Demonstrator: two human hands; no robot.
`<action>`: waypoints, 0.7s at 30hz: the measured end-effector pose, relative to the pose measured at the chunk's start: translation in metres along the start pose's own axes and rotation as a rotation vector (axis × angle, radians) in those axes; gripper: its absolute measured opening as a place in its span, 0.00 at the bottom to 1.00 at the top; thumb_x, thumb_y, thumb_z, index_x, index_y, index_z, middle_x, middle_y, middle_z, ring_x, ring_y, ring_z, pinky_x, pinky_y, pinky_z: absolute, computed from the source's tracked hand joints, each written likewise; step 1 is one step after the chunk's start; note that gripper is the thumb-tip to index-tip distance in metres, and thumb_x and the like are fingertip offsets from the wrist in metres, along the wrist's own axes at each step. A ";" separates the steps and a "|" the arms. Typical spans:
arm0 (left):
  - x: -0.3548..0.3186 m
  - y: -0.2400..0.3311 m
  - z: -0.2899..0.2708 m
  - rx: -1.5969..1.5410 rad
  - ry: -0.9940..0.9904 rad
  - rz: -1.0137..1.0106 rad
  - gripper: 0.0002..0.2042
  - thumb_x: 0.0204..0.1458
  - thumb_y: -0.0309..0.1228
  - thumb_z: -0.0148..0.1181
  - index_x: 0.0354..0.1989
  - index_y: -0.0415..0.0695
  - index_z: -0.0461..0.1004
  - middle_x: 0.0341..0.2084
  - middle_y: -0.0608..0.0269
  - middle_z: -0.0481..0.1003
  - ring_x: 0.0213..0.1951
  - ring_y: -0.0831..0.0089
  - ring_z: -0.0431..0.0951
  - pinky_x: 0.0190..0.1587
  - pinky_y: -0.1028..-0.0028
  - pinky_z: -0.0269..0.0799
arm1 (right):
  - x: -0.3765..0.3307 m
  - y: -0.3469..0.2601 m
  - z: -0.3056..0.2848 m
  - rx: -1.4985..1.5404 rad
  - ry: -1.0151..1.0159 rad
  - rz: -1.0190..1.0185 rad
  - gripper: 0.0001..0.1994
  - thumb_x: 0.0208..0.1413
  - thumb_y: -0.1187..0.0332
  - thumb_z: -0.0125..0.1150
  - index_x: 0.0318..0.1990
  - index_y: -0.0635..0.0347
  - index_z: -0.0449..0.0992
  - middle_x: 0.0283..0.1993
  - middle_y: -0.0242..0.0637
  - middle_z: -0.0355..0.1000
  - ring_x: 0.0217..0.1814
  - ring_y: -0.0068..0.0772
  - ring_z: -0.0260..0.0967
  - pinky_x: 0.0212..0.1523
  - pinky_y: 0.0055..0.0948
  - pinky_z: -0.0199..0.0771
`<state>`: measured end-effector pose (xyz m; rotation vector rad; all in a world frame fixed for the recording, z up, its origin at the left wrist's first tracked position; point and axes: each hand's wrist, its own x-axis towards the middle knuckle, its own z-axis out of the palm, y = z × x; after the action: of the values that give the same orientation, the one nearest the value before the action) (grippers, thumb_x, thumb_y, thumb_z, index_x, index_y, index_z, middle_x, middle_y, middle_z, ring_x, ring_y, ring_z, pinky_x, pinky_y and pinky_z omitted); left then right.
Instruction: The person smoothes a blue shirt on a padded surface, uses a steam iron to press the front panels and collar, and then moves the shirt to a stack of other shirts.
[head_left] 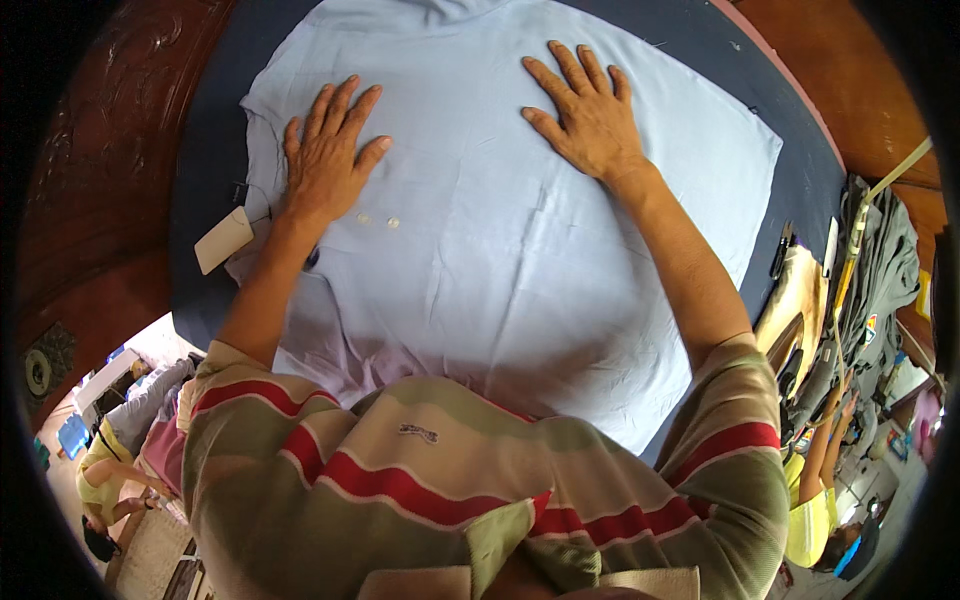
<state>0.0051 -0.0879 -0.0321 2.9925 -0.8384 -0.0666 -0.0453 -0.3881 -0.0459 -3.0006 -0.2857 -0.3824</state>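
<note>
A light blue garment point(470, 200) with a few wrinkles lies spread over a dark blue surface point(215, 150). My left hand point(330, 155) rests flat on its left part, fingers stretched out. Just below that wrist are small pale buttons point(393, 223) on the cloth. A blank-looking cream tag point(223, 240) hangs by a thread at the garment's left edge, beside my left forearm. On the upper right part of the cloth lies my right hand point(590, 115), palm down with the fingers spread. Neither hand grips anything.
Carved dark wood point(110, 130) borders the left side. At the right edge are black pens or similar slim tools point(781, 250), a yellow-and-metal rod point(850, 260) and a heap of grey clothing point(885, 270). People in yellow tops point(805, 520) are at lower left and lower right.
</note>
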 end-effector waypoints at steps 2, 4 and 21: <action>0.006 -0.002 -0.006 0.035 -0.043 0.000 0.27 0.56 0.46 0.44 0.65 0.60 0.51 0.66 0.66 0.46 0.67 0.62 0.43 0.61 0.44 0.37 | 0.004 0.005 0.004 -0.006 0.004 0.017 0.27 0.56 0.40 0.40 0.61 0.35 0.61 0.67 0.36 0.51 0.71 0.46 0.40 0.65 0.56 0.37; 0.008 0.005 -0.011 0.038 -0.061 -0.026 0.27 0.56 0.46 0.45 0.65 0.59 0.51 0.66 0.66 0.46 0.67 0.62 0.43 0.61 0.45 0.37 | -0.002 0.007 -0.010 0.013 -0.023 0.000 0.29 0.54 0.38 0.40 0.61 0.35 0.60 0.67 0.36 0.50 0.71 0.47 0.39 0.65 0.57 0.37; 0.001 0.107 -0.010 -0.107 -0.130 0.447 0.25 0.56 0.45 0.45 0.63 0.60 0.56 0.65 0.67 0.49 0.66 0.65 0.45 0.62 0.50 0.38 | -0.080 0.007 -0.052 0.167 -0.134 0.044 0.27 0.56 0.42 0.42 0.62 0.36 0.59 0.69 0.39 0.47 0.71 0.48 0.39 0.65 0.58 0.36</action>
<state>-0.0492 -0.1799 -0.0172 2.6525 -1.4432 -0.2839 -0.1327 -0.4150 -0.0176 -2.8667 -0.2483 -0.1451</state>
